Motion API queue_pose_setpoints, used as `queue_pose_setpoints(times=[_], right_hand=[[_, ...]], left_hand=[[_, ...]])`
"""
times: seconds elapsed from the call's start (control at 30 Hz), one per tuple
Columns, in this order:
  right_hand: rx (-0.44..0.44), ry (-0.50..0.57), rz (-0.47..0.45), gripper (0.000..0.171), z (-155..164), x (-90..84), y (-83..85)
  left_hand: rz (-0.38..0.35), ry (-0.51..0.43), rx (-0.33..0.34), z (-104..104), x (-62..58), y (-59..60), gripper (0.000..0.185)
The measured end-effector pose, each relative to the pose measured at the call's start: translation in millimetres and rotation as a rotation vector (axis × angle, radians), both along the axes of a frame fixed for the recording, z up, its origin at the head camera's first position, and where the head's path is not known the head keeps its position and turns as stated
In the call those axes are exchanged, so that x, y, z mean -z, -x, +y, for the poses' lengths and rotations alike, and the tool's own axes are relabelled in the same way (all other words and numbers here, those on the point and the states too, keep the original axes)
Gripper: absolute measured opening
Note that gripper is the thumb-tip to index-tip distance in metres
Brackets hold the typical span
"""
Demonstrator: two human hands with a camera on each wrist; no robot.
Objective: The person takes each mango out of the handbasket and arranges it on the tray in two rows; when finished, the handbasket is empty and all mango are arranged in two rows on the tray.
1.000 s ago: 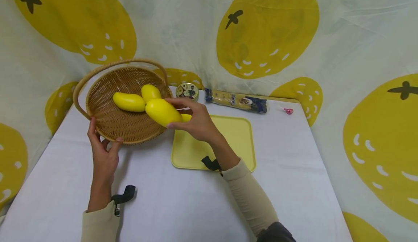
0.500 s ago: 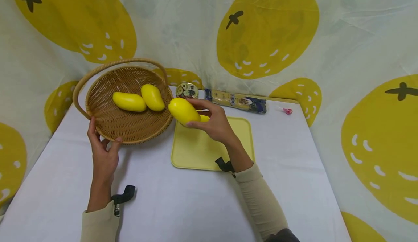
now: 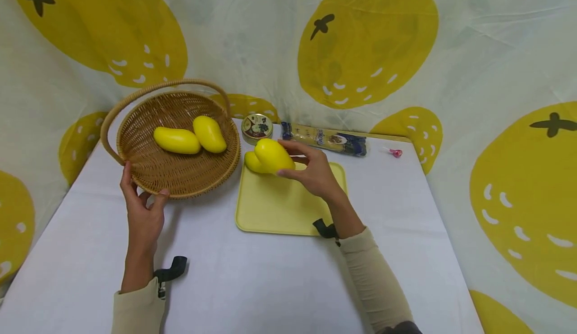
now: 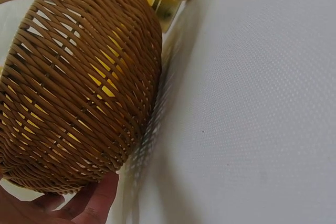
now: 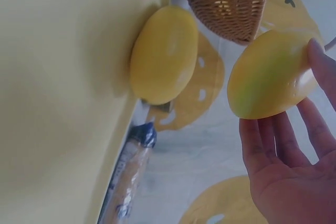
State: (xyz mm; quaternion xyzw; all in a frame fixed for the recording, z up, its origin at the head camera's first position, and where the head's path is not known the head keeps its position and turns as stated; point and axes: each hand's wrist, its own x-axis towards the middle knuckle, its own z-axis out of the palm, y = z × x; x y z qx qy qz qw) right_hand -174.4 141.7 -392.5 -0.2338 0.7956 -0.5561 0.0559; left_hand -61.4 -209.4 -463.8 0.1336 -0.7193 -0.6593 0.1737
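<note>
My right hand (image 3: 315, 175) holds a yellow mango (image 3: 273, 156) between thumb and fingers above the pale yellow tray (image 3: 270, 209). In the right wrist view the held mango (image 5: 273, 74) shows a greenish patch. Behind it a second mango (image 3: 253, 162), partly hidden in the head view, lies at the tray's far left corner. My left hand (image 3: 145, 219) grips the near rim of a wicker basket (image 3: 176, 174), thumb on the edge; its fingers show beneath the weave in the left wrist view. Two more mangoes, one on the left (image 3: 177, 140) and one on the right (image 3: 210, 134), lie in the basket.
Behind the tray stand a round tin (image 3: 257, 127) and a long plastic packet (image 3: 324, 138). A small pink-wrapped lollipop (image 3: 395, 152) lies at the back right. The basket's arched handle (image 3: 167, 84) rises above its rim. A fruit-print cloth hangs behind the white table.
My right hand has moved right with the mango, from over the basket to above the tray. The mango on the tray shows more now. My left hand and the basket stay in place.
</note>
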Motion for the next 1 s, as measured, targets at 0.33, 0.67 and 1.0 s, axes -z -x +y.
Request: queue_pose_setpoints(times=[0.33, 0.67, 1.0], right_hand=[[0.047, -0.039, 0.0, 0.064, 29, 10.1, 5.2], [0.119, -0.118, -0.037, 0.065, 64, 40.7, 15.6], [0.194, -0.208, -0.057, 0.066, 89, 61.9, 21.6]], left_hand=[[-0.024, 0.027, -0.013, -5, 14.7, 4.0, 0.089], [-0.023, 0.021, -0.017, -3, 12.1, 3.7, 0.088], [-0.03, 0.034, -0.018, -3, 14.4, 4.0, 0.088]])
